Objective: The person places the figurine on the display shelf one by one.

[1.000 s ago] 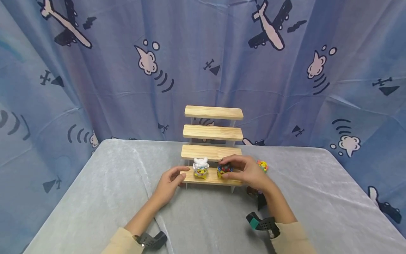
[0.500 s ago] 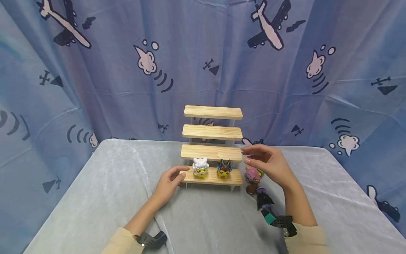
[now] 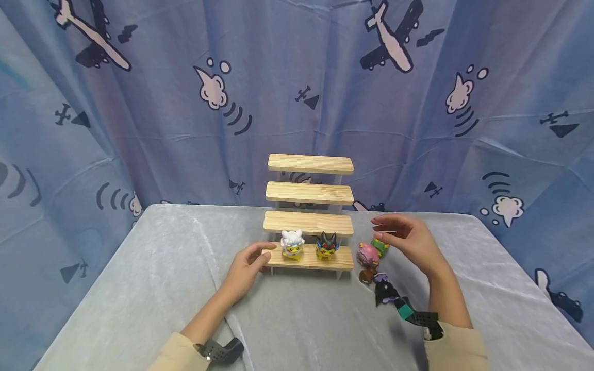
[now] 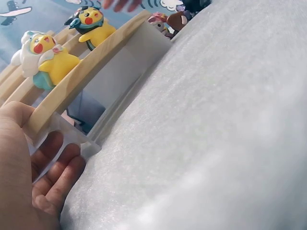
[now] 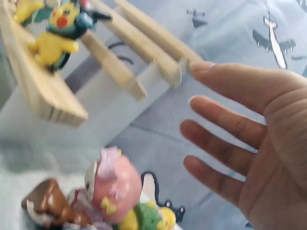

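In the head view a four-tier wooden display stand [image 3: 308,264] stands mid-table on clear side panels. My left hand [image 3: 244,269] grips the left end of its lowest shelf; the left wrist view has the thumb on the wood and the curled fingers at the side panel. On that shelf stand two yellow figurines upright: a white-hooded one [image 3: 292,245] at left and a dark-eared one [image 3: 327,247] at right. My right hand [image 3: 414,246] hovers right of the stand, holding nothing, fingers spread apart. Just below and left of it lie a pink-headed figurine [image 5: 117,187] and a green-and-yellow figurine [image 5: 149,216].
A brown figurine [image 3: 367,275] and a black-and-purple figurine [image 3: 384,291] lie beside the stand's right side, nearer me. A pale grey cloth [image 3: 185,288] covers the table. Behind it hangs a blue curtain [image 3: 274,118] printed with aeroplanes.
My right hand has let go of the dark-eared figurine on the lowest shelf and moved right, over the loose figurines. The left hand has kept its hold on the stand.
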`<state>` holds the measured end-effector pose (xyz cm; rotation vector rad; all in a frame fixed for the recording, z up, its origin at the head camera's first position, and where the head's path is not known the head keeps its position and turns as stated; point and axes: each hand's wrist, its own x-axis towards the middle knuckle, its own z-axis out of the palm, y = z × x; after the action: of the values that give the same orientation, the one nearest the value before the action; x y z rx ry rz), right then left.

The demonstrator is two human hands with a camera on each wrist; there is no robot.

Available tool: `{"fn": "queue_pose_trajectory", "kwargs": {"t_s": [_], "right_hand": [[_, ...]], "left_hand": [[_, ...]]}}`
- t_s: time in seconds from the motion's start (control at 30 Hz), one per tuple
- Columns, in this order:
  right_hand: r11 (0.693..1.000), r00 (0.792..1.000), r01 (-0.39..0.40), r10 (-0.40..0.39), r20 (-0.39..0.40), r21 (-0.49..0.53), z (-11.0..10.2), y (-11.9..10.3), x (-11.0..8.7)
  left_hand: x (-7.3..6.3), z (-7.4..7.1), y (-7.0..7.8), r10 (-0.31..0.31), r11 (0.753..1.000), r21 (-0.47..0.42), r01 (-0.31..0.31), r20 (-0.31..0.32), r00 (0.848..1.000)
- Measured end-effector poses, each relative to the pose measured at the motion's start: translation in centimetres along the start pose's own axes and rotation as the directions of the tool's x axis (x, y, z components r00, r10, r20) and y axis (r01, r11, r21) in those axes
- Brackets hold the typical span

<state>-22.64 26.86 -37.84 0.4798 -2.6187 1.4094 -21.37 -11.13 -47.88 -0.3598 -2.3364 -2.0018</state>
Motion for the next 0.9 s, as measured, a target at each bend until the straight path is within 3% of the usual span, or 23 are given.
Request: {"fn": "queue_pose_trajectory", "kwargs": {"t_s": [0.37,0.67,0.9], "right_hand": [[0.995,0.989,-0.085,0.089,0.115,-0.046,1.0,3.2,0.5],[0.986,0.981,-0.046,0.075,0.18,-0.161,1.6,3.0,0.7],[0.972,0.962,-0.074,0.129,0.24,-0.225,2.7,2.6,1.2]], "left_hand": [[0.0,0.0,0.0,-0.001,1.0,-0.002,0.001,-0.001,1.0],[0.0,0.0,0.0,0.006,1.0,-0.002,-0.006,0.0,1.0],[0.1,0.0,0.0,0.007,1.0,-0.006,-0.007,0.001,1.0]]}}
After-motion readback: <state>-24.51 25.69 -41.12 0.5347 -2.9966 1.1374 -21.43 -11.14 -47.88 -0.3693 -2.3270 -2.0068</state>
